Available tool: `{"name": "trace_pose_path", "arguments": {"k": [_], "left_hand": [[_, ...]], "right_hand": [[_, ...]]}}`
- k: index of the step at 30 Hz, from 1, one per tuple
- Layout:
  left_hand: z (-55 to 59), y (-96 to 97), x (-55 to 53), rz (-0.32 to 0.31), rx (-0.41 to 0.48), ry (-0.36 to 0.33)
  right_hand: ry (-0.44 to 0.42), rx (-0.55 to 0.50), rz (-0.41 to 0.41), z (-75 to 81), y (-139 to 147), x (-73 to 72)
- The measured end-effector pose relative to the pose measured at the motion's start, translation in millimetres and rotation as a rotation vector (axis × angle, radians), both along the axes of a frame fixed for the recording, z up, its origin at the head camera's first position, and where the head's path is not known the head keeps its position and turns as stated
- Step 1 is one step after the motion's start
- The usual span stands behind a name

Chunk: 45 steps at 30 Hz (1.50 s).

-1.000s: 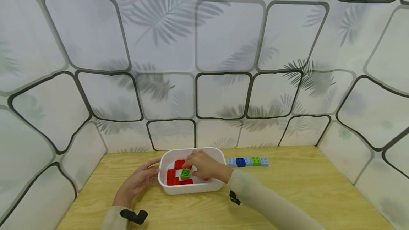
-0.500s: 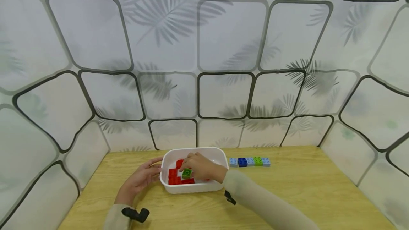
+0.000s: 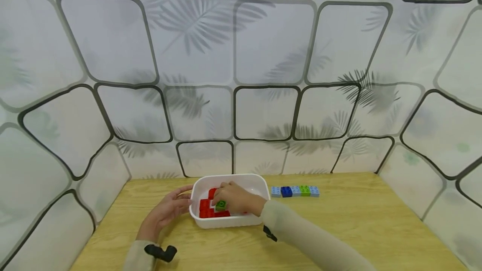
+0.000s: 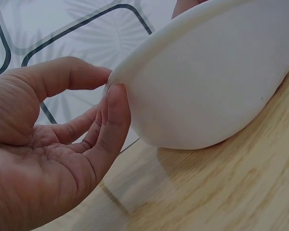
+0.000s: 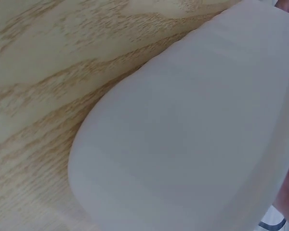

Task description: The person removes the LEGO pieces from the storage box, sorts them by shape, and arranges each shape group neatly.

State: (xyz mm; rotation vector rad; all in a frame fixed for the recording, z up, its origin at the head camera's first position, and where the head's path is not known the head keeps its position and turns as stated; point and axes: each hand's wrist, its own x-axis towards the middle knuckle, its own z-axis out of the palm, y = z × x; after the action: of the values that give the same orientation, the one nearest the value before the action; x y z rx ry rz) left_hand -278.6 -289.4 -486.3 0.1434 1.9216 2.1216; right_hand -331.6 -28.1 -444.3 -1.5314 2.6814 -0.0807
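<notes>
White tub (image 3: 233, 221), as we found it.
Left hand (image 3: 171, 209) lightly pinched its left end, presumably for steadiness; right hand (image 3: 238, 198) was inside by the green brick (image 3: 220, 206), finger spread and hold indiscernible. Red bricks (image 3: 203, 207) lay within; a brick row (image 3: 295, 191) sat rightward, seemingly for order.

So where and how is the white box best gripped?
Probably pinch the white box by the rim at its left end, coming from the left, where the left hand touches it: the raised wall there offers an exposed, rounded edge.
</notes>
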Motion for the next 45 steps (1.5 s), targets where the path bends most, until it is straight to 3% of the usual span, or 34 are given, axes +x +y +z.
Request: {"name": "trace_pose_path", "arguments": {"k": [9,24,35,45], "left_hand": [[-2.1,-2.7,0.5,-0.002,-0.023,0.050],[-0.2,0.9,1.1,-0.001,-0.034,0.074],[-0.7,-0.8,0.5,0.023,-0.052,0.061],[0.7,-0.7,1.8,-0.001,-0.030,0.079]], "right_hand": [[0.070,0.007,0.027,0.8,-0.5,3.0],[0.080,-0.025,0.006,0.6,6.2,2.5],[0.103,-0.140,0.040,11.8,20.8,5.2],[0.071,-0.277,0.031,19.0,44.7,3.0]]}}
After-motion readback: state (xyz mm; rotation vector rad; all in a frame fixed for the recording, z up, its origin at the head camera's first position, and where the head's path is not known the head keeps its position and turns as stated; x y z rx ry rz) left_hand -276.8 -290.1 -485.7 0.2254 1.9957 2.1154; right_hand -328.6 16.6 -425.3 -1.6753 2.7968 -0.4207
